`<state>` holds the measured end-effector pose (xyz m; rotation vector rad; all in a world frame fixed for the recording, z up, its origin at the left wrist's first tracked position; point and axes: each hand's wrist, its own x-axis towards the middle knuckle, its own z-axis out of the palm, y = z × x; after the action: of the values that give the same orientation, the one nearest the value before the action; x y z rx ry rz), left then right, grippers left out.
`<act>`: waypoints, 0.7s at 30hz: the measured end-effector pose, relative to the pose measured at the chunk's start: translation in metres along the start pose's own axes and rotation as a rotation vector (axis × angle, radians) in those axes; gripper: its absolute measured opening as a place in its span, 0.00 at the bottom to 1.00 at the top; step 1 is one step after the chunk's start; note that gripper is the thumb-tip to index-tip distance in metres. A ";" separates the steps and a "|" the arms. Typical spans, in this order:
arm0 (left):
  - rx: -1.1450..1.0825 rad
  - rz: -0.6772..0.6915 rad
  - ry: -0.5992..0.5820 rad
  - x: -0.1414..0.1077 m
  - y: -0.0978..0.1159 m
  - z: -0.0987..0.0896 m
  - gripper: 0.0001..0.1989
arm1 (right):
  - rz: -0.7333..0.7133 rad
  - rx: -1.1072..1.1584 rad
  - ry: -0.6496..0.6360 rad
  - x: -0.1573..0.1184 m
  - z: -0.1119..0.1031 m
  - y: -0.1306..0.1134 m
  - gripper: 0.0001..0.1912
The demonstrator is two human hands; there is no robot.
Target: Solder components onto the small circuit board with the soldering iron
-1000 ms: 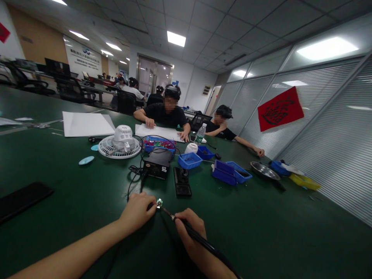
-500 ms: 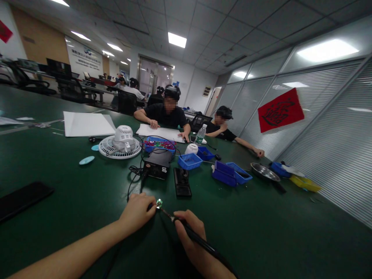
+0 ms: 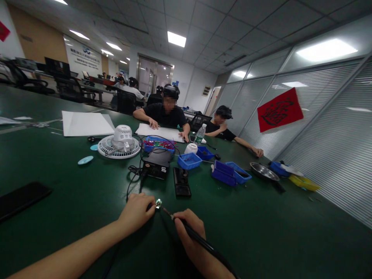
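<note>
At the middle of the green table (image 3: 261,221), my left hand (image 3: 138,211) is closed in a pinch at a small green circuit board (image 3: 158,203). Its fingertips meet the board's left edge. My right hand (image 3: 193,236) is closed around the black handle of a soldering iron (image 3: 200,241). The iron's thin tip points up and left, close to the board; whether it touches is too small to tell. Beyond my hands stand a black soldering station (image 3: 157,164) with a coiled cable and a black iron stand (image 3: 182,182).
A white fan part (image 3: 120,145) and a blue tray of wires (image 3: 158,144) lie farther back. More blue trays (image 3: 223,173), a metal bowl (image 3: 264,171) and a yellow tray (image 3: 303,182) are at right. A black phone-like slab (image 3: 23,199) lies left. Two people sit across the table.
The iron's tip has drawn slightly away from the board, down and right. My left hand keeps its place at the board.
</note>
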<state>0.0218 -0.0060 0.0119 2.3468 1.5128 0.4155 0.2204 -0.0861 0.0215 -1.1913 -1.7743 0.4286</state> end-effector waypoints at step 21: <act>-0.017 0.000 -0.010 0.000 0.001 -0.003 0.12 | 0.018 -0.005 0.033 -0.005 0.006 0.012 0.05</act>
<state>0.0212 -0.0063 0.0155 2.3322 1.4989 0.4148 0.2222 -0.0837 0.0072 -1.2126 -1.7389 0.4128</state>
